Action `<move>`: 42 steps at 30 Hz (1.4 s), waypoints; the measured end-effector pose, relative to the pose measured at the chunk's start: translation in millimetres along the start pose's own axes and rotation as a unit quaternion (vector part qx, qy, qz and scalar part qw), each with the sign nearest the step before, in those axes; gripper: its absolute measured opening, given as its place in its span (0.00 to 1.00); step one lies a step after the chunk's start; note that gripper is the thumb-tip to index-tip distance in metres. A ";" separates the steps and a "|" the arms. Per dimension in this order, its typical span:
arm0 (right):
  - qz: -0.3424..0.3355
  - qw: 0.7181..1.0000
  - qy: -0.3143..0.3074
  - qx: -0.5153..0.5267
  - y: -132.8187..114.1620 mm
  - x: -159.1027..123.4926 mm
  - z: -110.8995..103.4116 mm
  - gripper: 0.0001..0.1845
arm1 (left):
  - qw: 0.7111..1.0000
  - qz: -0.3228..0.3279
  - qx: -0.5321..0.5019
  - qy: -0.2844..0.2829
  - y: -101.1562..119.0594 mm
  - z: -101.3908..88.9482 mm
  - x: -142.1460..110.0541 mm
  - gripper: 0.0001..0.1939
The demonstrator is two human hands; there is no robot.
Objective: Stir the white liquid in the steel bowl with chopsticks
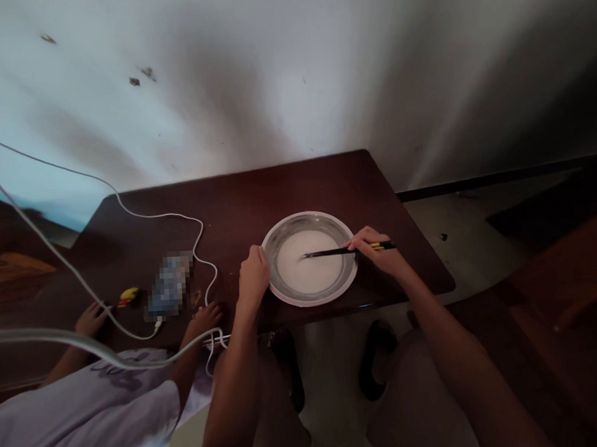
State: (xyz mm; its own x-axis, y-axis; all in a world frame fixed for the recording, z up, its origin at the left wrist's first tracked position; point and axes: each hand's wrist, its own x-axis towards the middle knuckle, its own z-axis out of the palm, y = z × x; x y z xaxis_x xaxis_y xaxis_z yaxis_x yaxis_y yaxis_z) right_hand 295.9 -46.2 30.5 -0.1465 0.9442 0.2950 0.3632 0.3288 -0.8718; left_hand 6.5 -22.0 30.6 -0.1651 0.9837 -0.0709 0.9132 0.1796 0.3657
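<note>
A round metal basin [312, 301] stands near the front edge of the dark table, with a milky white liquid [308, 276] in it. My left hand [254, 276] is closed on the basin's left rim. In my right hand [374, 249], over the right rim, is a pair of black chopsticks [330, 252] with yellow bands towards the back end. They lie almost level and point left, their tips at the liquid near the middle of the basin. Whether the tips are under the surface is hard to tell.
Another person in a light shirt [112, 406] sits at the left, both hands on the table [276, 184]. By them lie a phone [170, 287] with a white cable [170, 215] and a small yellow-and-red object [129, 296]. A wall [270, 71] rises behind the table.
</note>
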 end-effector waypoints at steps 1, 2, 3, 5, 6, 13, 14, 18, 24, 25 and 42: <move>0.005 1.000 0.026 -0.001 0.8 0.1 -1.4 0.11 | 1.000 -0.002 -0.001 -0.001 0.1 0.2 0.1 0.16; 0.014 0.999 0.046 0.006 1.5 0.2 -3.3 0.12 | 1.000 -0.004 -0.003 -0.003 0.2 0.5 0.3 0.16; 0.022 0.998 0.056 0.017 2.0 0.2 -5.0 0.13 | 1.000 -0.004 -0.006 -0.005 0.4 0.7 0.4 0.16; 0.027 0.998 0.040 0.034 1.9 0.0 -6.0 0.15 | 1.000 -0.003 -0.009 -0.009 1.0 1.1 0.5 0.16; 0.022 0.999 0.017 0.033 1.5 0.0 -5.0 0.15 | 1.000 -0.002 -0.009 -0.010 1.3 1.1 0.6 0.16; 0.005 0.998 0.061 -0.014 3.6 1.1 -2.0 0.12 | 1.000 -0.001 -0.010 -0.003 0.9 0.0 0.2 0.16; 0.014 0.997 0.077 -0.003 4.5 0.7 -3.6 0.14 | 1.000 0.000 -0.009 -0.004 0.9 0.1 0.1 0.16; 0.018 0.999 0.024 0.015 4.3 -0.7 -1.9 0.15 | 1.000 -0.003 -0.009 -0.009 1.4 0.6 0.2 0.16; 0.000 0.998 0.064 -0.028 2.5 1.0 -1.7 0.12 | 1.000 -0.001 -0.005 -0.005 0.7 -0.2 0.5 0.16; 0.011 0.996 0.082 -0.019 2.6 0.8 -3.7 0.13 | 1.000 -0.001 -0.003 -0.007 0.6 -0.5 0.4 0.16; -0.005 1.000 -0.012 0.000 -3.8 0.5 1.0 0.12 | 1.000 0.007 0.022 -0.008 1.0 -1.4 1.3 0.17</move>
State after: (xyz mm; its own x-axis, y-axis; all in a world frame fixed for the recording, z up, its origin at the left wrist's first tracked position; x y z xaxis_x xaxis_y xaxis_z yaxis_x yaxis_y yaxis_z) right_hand 293.5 -47.0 33.6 -0.1730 0.9399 0.2945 0.3615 0.3387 -0.8687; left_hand 6.6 -20.5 32.1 -0.1457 0.9860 -0.0807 0.9311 0.1643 0.3256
